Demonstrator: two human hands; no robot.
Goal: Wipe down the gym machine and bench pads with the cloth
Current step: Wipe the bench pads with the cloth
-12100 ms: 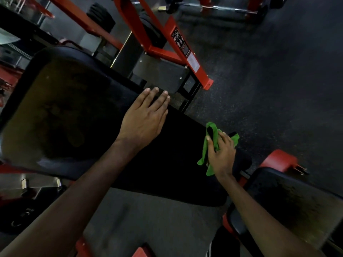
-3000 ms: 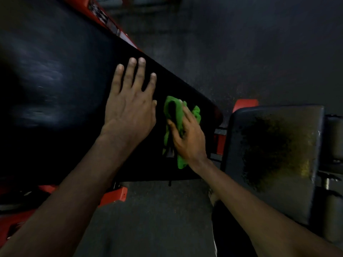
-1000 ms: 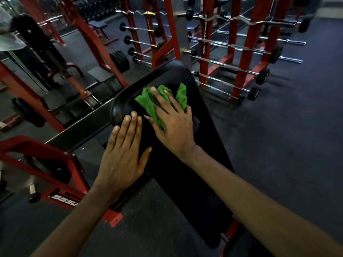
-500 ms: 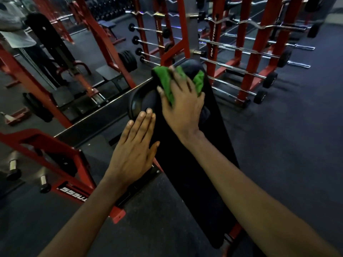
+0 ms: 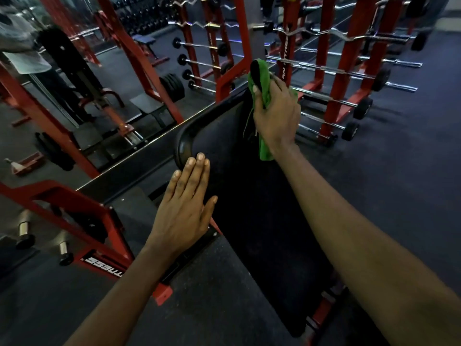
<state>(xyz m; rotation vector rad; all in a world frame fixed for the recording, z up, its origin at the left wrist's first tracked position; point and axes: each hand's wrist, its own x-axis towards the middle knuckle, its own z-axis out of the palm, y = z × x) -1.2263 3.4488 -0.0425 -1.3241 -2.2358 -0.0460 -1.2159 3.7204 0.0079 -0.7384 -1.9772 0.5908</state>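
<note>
- The left hand (image 5: 185, 208) lies flat, palm down, fingers straight and close together, thumb splayed to the right, over the left edge of the black pad (image 5: 249, 196).
- The left forearm (image 5: 119, 295) reaches in bare from the lower left, wrist straight.
- The right hand (image 5: 277, 116), farther ahead and higher, grips a green cloth (image 5: 262, 73), thumb laid across its front, back of the hand toward the camera.
- The right forearm (image 5: 361, 233) stretches bare from the lower right corner, extended above the pad.
- The two hands are well apart.
</note>
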